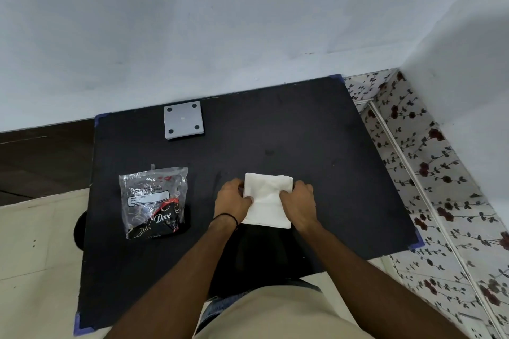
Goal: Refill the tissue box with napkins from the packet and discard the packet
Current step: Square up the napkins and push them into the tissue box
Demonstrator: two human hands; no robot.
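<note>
A stack of white napkins (267, 199) lies on the black bench (316, 151), near the front edge and a little right of centre. Its long axis runs from the person toward the wall, with the far end slightly fanned so that several layer edges show. The left hand (232, 198) clasps the stack's left edge, thumb on top and fingers curled round the side. The right hand (298, 201) does the same on the right edge, so both hands have a closed grip on the napkins. A thin black band sits on the left wrist.

The packet (154, 202) lies flat to the left of the napkins, well apart from them and touched by neither hand. It is clear crinkled plastic with a white label, and dark print reading "Dove" near its bottom end. Its long axis also runs toward the wall, tilted slightly, with the open-looking crumpled end farther from the person.

A grey square plate (184, 122) with four dark dots at its corners rests at the back of the bench, near the wall (192, 22).
</note>
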